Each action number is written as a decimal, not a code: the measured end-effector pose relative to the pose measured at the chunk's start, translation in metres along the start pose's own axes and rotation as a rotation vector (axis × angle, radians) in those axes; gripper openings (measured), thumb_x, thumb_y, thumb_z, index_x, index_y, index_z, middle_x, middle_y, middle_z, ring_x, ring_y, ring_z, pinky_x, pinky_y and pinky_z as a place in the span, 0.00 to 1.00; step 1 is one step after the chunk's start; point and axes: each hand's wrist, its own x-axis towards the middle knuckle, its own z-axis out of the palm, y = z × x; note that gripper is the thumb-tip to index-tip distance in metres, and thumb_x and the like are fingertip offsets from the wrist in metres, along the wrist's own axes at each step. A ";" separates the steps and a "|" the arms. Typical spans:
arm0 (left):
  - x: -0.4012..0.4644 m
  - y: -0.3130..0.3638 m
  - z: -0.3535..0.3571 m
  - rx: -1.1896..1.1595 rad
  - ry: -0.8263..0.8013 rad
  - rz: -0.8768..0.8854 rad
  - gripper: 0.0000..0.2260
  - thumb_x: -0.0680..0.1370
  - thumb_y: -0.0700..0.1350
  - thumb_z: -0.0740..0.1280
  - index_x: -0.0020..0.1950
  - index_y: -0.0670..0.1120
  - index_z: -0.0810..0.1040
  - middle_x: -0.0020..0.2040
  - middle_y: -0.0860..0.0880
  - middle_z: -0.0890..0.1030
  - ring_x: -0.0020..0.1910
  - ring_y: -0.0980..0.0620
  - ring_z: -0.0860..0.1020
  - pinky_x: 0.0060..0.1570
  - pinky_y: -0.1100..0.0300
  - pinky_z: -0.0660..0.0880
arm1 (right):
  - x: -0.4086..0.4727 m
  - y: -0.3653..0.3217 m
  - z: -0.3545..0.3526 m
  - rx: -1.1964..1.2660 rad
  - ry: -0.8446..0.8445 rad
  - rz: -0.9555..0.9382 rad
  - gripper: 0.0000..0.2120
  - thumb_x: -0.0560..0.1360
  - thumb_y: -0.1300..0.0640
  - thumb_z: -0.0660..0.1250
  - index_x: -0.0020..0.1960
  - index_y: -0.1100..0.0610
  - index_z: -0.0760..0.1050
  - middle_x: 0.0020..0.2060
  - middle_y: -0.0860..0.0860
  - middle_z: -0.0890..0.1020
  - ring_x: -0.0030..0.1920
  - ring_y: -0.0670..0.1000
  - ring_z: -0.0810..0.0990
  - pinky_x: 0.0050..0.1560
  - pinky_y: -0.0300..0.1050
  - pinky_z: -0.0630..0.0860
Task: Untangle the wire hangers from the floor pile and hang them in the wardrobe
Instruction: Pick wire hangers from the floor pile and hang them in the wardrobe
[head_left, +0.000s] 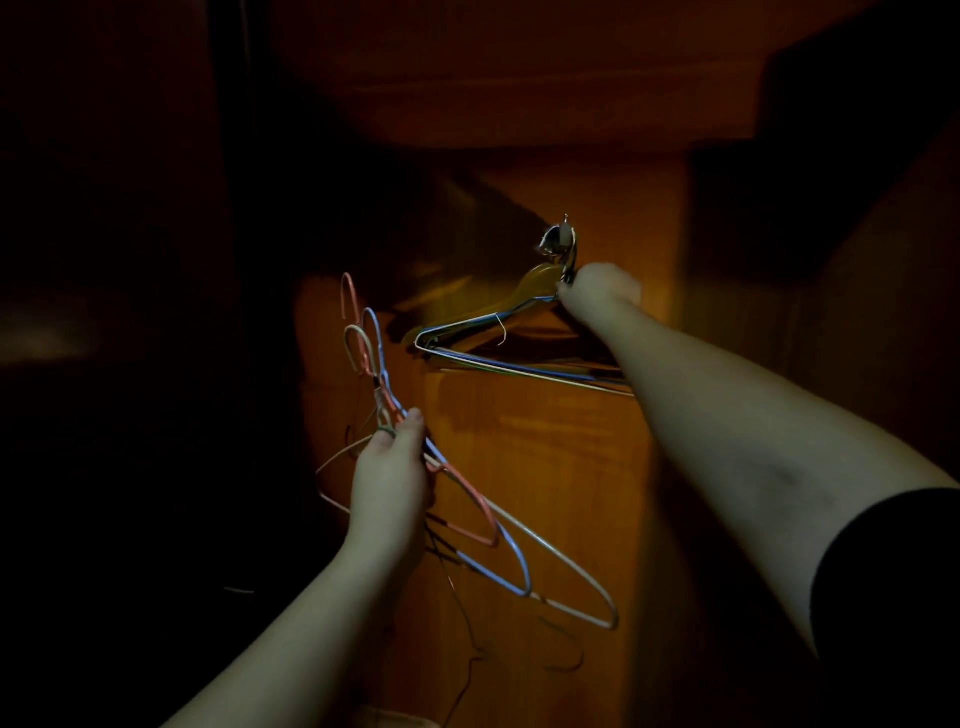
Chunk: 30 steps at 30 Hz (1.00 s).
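Note:
My left hand (389, 483) grips a bunch of several wire hangers (498, 540) by their necks; pink, blue and white ones show, hooks pointing up. My right hand (597, 291) is stretched forward and pinches the necks of another group of hangers (498, 358), thin wire ones plus a brown wooden-looking one (535, 283). Their hooks sit on a small metal hook (558, 241) fixed to the wooden wardrobe panel (545, 467). The far ends of those hangers are hidden behind my right forearm.
The scene is very dark. The orange-brown wooden wardrobe fills the middle and right. A dark opening or side lies to the left. Thin dark wires (462, 623) dangle below my left hand.

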 end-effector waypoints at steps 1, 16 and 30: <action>-0.001 0.000 -0.001 0.004 -0.007 0.001 0.13 0.81 0.54 0.63 0.45 0.45 0.77 0.36 0.47 0.79 0.36 0.48 0.77 0.40 0.55 0.72 | -0.001 0.000 0.000 -0.007 -0.001 0.002 0.18 0.80 0.43 0.59 0.46 0.57 0.76 0.35 0.51 0.74 0.34 0.50 0.73 0.35 0.44 0.69; -0.011 -0.024 -0.034 0.123 -0.124 -0.039 0.14 0.81 0.55 0.63 0.40 0.48 0.75 0.27 0.51 0.76 0.30 0.48 0.75 0.40 0.52 0.70 | -0.120 -0.032 0.014 0.615 -0.333 -0.211 0.13 0.80 0.45 0.61 0.44 0.52 0.77 0.37 0.47 0.78 0.37 0.47 0.75 0.37 0.42 0.68; -0.045 -0.042 -0.055 0.039 -0.355 -0.166 0.11 0.82 0.52 0.63 0.47 0.46 0.78 0.38 0.44 0.76 0.35 0.47 0.71 0.38 0.53 0.66 | -0.256 -0.075 0.012 1.011 -0.708 -0.158 0.12 0.81 0.51 0.61 0.46 0.56 0.79 0.36 0.47 0.78 0.33 0.40 0.75 0.36 0.35 0.69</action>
